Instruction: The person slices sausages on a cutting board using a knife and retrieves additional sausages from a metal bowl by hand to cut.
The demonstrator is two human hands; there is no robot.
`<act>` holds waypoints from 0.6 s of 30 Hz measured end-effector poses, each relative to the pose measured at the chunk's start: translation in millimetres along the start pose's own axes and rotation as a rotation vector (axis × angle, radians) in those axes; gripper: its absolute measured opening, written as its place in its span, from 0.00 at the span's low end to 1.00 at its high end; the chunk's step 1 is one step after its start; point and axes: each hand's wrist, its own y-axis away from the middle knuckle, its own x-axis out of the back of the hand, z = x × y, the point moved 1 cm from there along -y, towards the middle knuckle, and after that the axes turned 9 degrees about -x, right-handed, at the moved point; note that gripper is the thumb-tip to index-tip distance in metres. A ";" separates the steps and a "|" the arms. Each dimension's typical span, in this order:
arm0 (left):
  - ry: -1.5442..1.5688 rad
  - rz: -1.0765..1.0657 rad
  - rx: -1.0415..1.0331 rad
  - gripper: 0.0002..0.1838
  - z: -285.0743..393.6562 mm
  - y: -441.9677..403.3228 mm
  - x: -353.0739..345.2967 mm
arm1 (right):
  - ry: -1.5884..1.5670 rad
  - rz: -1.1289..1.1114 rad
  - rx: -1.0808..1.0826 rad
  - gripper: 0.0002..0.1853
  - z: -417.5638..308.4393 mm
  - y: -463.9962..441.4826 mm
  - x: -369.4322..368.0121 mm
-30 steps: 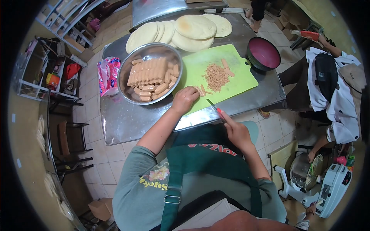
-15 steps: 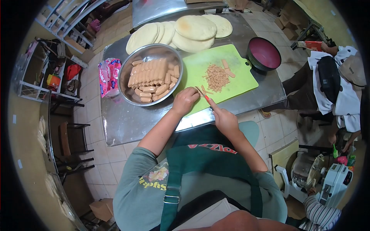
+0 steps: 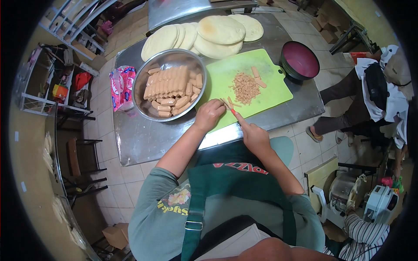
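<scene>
My right hand [image 3: 254, 134] grips a knife [image 3: 232, 110] with a red handle, its blade at the near left part of a green cutting board [image 3: 270, 92]. Beside the blade, my left hand [image 3: 210, 114] is closed, fingers curled down at the board's edge; a sausage piece seems to be under the fingertips, mostly hidden. Thin sausage strips [image 3: 234, 102] lie just past the knife. Farther up the board is a heap of chopped sausage [image 3: 246, 88] with a few larger sausage pieces [image 3: 259, 82] next to it. Left of the board, a steel bowl [image 3: 140, 104] holds many sausages [image 3: 167, 82].
Round flat breads [image 3: 221, 30] overlap along the table's far side. A dark bowl with a red inside [image 3: 300, 61] stands right of the board, and a pink plastic packet [image 3: 122, 87] lies left. A person [image 3: 374, 87] stands at right; another's striped sleeve [image 3: 365, 230] is near a machine [image 3: 344, 191].
The person at the right has shifted right and a foot now shows on the floor. My hands and the knife are almost unchanged.
</scene>
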 end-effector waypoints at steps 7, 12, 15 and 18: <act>-0.010 -0.003 -0.001 0.06 -1.2 1.1 -1.4 | 0.027 -0.029 0.017 0.33 -7.9 -14.6 2.9; -0.010 -0.004 0.000 0.06 -1.1 1.1 -3.0 | 0.000 -0.041 0.033 0.32 -6.4 -14.2 0.9; 0.000 -0.015 0.000 0.05 -1.5 1.0 -1.1 | -0.033 -0.058 0.022 0.31 -4.9 -7.9 1.5; 0.006 0.001 -0.014 0.05 -1.4 0.5 -2.1 | -0.074 -0.065 -0.015 0.29 -2.1 7.2 6.6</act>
